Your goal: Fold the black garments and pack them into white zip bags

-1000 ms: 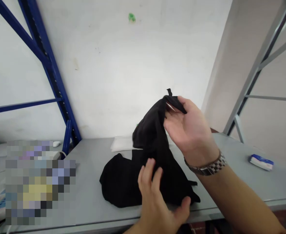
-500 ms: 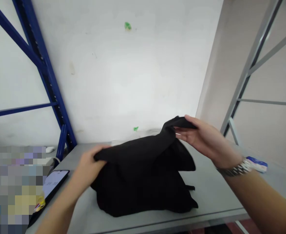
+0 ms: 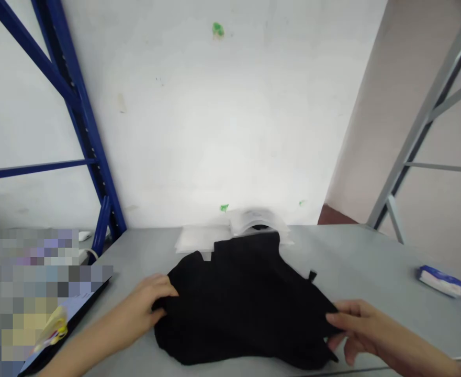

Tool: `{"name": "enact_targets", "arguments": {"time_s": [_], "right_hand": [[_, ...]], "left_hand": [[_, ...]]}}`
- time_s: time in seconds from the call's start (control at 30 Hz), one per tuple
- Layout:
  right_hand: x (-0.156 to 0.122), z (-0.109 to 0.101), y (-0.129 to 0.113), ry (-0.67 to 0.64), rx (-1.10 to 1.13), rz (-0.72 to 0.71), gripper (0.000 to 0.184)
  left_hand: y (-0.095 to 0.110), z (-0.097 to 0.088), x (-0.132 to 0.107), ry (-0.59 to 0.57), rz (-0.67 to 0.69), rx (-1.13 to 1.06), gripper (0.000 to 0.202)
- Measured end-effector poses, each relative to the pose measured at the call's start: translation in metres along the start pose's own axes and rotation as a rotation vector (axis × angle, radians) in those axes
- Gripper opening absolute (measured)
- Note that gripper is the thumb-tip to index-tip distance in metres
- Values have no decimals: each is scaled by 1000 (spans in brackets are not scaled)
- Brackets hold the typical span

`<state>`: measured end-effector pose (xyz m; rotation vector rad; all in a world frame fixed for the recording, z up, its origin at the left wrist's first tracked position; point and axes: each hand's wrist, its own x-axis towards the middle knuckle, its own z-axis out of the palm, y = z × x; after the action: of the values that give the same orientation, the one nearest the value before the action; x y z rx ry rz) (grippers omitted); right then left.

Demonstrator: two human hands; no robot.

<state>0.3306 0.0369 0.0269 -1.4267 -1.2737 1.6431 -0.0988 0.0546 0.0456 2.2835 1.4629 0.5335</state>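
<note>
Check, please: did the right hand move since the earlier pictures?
Yes: the right hand came down, from higher than the blue-and-white packet to lower than it in view.

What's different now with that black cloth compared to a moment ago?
The black cloth garment has come down from being lifted and now lies spread on the grey table. The left hand and right hand have dropped to its side edges. The white packs behind it show more fully; the blue-and-white packet stayed where it was.
</note>
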Motion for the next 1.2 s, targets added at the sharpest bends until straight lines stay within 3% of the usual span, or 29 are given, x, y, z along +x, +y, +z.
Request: {"name": "enact_targets", "arguments": {"time_s": [0.07, 0.17, 0.33, 0.43, 0.47, 0.53, 0.63, 0.67, 0.73, 0.77, 0.87, 0.93, 1.03, 1.13, 1.2], "right_hand": [[3, 3, 15, -39, -71, 29, 28], [12, 7, 16, -11, -97, 24, 30], [26, 6, 16, -30, -114, -35, 31], [28, -2, 21, -88, -379, -5, 34], [28, -5, 19, -62, -486, -5, 36], [29, -6, 6, 112, -670, -97, 39], [44, 7, -30, 428, -703, -409, 35], [55, 15, -43, 419, -612, -480, 33], [82, 36, -65, 215, -242, -419, 32], [99, 46, -74, 174, -165, -405, 35], [150, 68, -90, 205, -30, -449, 35], [176, 73, -100, 294, 48, -527, 28], [189, 70, -117, 381, 141, -676, 19], [174, 61, -129, 306, 176, -784, 16], [158, 55, -129, 200, 148, -796, 15]], "left_hand": [[0, 15, -6, -68, -43, 24, 27], [7, 19, -7, -78, -23, 32, 23], [10, 9, -16, 157, 49, 166, 20], [11, 7, -30, 32, -17, 215, 14], [14, 6, -32, -26, -55, 214, 11], [26, 4, -29, -73, -101, 183, 19], [49, 3, 0, -78, -15, 93, 32], [55, 5, 15, -118, 40, 65, 34], [60, 14, 47, -218, 113, 45, 46], [60, 20, 61, -266, 114, 55, 58], [47, 41, 88, -378, 57, 14, 85], [35, 49, 93, -337, 14, -174, 84], [23, 48, 90, -118, -44, -423, 66], [17, 35, 92, 84, -154, -571, 66], [12, 28, 98, 133, -239, -707, 72]]}}
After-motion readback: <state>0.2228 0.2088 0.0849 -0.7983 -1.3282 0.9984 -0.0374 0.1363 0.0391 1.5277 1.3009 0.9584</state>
